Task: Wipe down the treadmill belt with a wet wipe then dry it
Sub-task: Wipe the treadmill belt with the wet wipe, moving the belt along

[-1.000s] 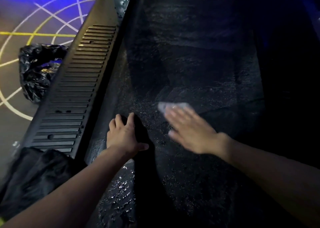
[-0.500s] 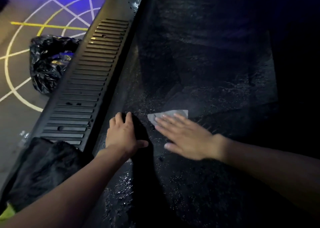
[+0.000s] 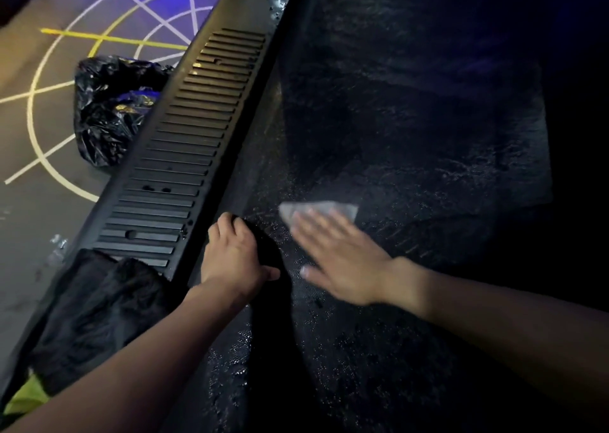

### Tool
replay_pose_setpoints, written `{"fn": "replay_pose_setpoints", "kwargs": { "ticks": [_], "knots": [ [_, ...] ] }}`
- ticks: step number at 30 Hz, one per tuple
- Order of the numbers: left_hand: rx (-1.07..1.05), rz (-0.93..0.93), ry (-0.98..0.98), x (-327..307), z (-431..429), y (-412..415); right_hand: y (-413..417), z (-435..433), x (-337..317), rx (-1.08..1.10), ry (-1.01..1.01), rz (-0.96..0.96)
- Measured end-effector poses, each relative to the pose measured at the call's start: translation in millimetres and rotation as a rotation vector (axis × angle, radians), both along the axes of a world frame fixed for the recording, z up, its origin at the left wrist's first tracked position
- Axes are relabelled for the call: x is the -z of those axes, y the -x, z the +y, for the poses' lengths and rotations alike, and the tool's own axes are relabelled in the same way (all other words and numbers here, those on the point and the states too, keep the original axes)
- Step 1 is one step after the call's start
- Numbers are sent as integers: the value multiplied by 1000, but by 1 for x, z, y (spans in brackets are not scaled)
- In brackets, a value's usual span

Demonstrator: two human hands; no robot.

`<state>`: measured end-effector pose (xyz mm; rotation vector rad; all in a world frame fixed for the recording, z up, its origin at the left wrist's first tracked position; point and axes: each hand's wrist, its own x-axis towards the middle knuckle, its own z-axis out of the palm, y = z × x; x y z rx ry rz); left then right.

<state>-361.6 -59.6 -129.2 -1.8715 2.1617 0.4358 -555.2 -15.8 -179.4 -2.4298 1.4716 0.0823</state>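
**Inspector:** State of the right hand?

**Operator:** I saw the right hand [image 3: 342, 258] laid flat, fingers straight and close together, pressing the wipe [image 3: 318, 209] onto the belt [image 3: 412, 119]. The wipe lay under the fingertips, with its far edge and one corner showing beyond them. The hand was blurred, so I could not make out finer detail.

**Inspector:** And the left?

**Operator:** The left hand [image 3: 232, 258] sat just beside the right one, apart from it, palm down at the belt's edge. Its fingers were loosely bent and its thumb pointed toward the right hand. I saw nothing held in it.

**Inspector:** Surroundings?

**Operator:** The slotted rail [image 3: 184, 156] ran along the outer side of the left hand. A dark cloth [image 3: 92, 314] lay over the rail's near end, outboard of the left wrist. A black bag [image 3: 105, 113] sat on the floor [image 3: 39, 202], well beyond the rail. Wet speckles glinted on the belt around both hands and nearer than them.
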Motion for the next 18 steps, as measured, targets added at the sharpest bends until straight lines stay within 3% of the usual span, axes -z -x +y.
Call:
{"fn": "replay_pose_setpoints", "kwargs": {
  "ticks": [2,5,6,9,10,13,14,17,18],
  "knots": [
    [-17,18,4,0,-1,-4,6,-8,0,-125,25,13],
    [-4,17,4,-1,-2,-8,15,-36,-6,238,-8,41],
    [7,17,2,-1,-1,-8,9,-34,-4,243,-8,31],
    [6,58,-20,-2,-3,-13,-11,-17,-1,-93,-10,3],
    [12,72,-32,-2,-4,-16,-8,-22,-2,-115,-6,-16],
    [43,87,-44,-2,-7,-23,-4,-46,-6,216,8,21],
    [47,82,-33,-2,-6,-23,-12,-45,-5,219,16,19],
    [47,74,25,1,-3,-22,-32,-28,2,-105,17,1],
    [40,63,41,1,-2,-22,-28,-34,1,-121,27,-12]
  ]
}}
